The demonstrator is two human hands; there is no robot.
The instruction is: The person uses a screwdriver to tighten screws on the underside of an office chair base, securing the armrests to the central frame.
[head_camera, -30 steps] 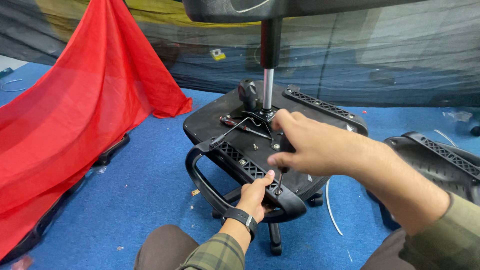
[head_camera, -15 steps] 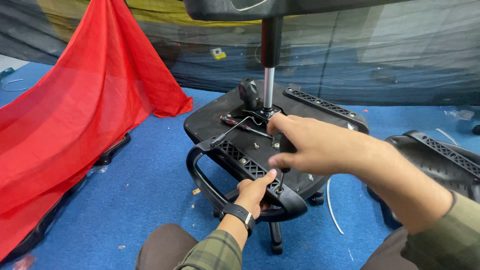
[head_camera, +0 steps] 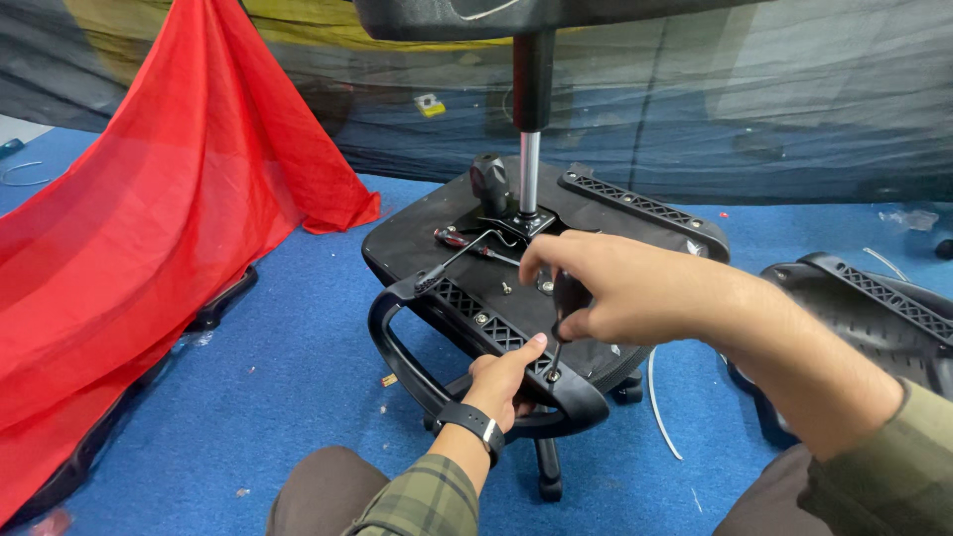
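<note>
Fingers (head_camera: 556, 253) of the right hand (head_camera: 615, 288) curl tight around a black-handled screwdriver (head_camera: 568, 298), tip down on the armrest bracket (head_camera: 486, 323). At seven o'clock from it, the left hand (head_camera: 508, 372) pinches the black armrest loop (head_camera: 417, 372) against the upturned office chair seat (head_camera: 417, 233). Red cloth (head_camera: 149, 228) lies at nine o'clock.

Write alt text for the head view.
A right hand drives a screwdriver into an armrest bracket on an upturned office chair seat, while the left hand steadies the armrest loop; red cloth lies left.
</note>
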